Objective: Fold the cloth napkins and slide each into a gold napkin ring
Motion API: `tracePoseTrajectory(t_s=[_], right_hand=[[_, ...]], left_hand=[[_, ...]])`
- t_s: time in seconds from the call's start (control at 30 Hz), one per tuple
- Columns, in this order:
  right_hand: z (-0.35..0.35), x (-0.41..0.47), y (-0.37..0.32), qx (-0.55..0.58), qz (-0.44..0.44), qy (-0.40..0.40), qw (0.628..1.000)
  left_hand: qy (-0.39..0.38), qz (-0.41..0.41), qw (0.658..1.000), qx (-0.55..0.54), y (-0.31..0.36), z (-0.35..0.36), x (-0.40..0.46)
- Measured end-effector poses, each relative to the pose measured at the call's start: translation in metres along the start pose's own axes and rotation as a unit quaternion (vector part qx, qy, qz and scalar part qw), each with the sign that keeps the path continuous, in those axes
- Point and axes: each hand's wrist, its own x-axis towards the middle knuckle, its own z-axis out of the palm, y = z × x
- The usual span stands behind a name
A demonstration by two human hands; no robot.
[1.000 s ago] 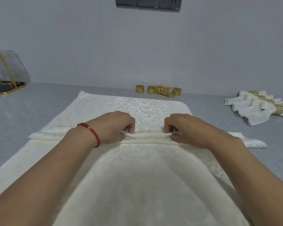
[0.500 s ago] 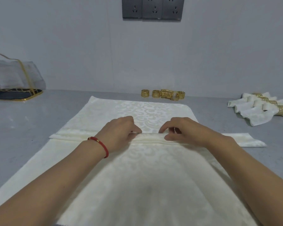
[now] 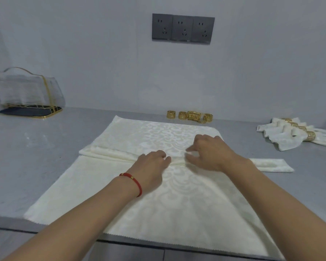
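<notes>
I take this for a service or prep room of a restaurant or hotel rather than a home. The desk (image 3: 36, 151) is bare brushed steel against a plain grey wall with a triple bank of power sockets (image 3: 183, 29). Gold napkin rings (image 3: 190, 116) line the far edge, finished ringed napkins (image 3: 297, 134) pile toward the far right corner, and a gold-trimmed clear holder (image 3: 26, 93) stands at the far left.
</notes>
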Motion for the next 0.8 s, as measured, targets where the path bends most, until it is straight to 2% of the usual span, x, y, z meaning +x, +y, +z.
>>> tracePoseTrajectory(t_s=[0.03, 0.1, 0.17, 0.23, 0.3, 0.4, 0.67, 0.73, 0.8], right_hand=[[0.003, 0.007, -0.007, 0.052, 0.034, 0.003, 0.998], [0.022, 0.016, -0.023, 0.112, 0.078, -0.043, 0.990], [0.046, 0.017, -0.031, 0.113, 0.098, -0.080, 0.986], [0.059, 0.017, -0.030, 0.116, 0.103, -0.069, 0.986], [0.060, 0.017, -0.029, 0.123, 0.102, -0.064, 0.985], [0.058, 0.018, -0.028, 0.134, 0.101, -0.067, 0.983], [0.064, 0.019, -0.027, 0.126, 0.091, -0.046, 0.987], [0.061, 0.017, -0.026, 0.175, 0.096, -0.036, 0.979], [0.060, 0.016, -0.024, 0.176, 0.092, -0.019, 0.980]], left_hand=[[0.000, -0.004, 1.000, -0.024, 0.001, -0.001, 0.000], [0.002, -0.019, 0.997, -0.068, 0.003, -0.003, 0.000], [0.008, -0.067, 0.989, -0.132, 0.003, -0.007, 0.000], [0.021, -0.131, 0.977, -0.169, 0.003, -0.010, 0.005], [0.021, -0.165, 0.977, -0.136, 0.007, -0.015, 0.013], [0.004, -0.175, 0.984, -0.042, 0.011, -0.025, 0.025], [-0.164, -0.191, 0.967, 0.031, 0.008, -0.046, 0.056], [-0.187, -0.190, 0.962, 0.056, 0.018, -0.045, 0.061], [-0.192, -0.185, 0.958, 0.103, 0.028, -0.044, 0.064]])
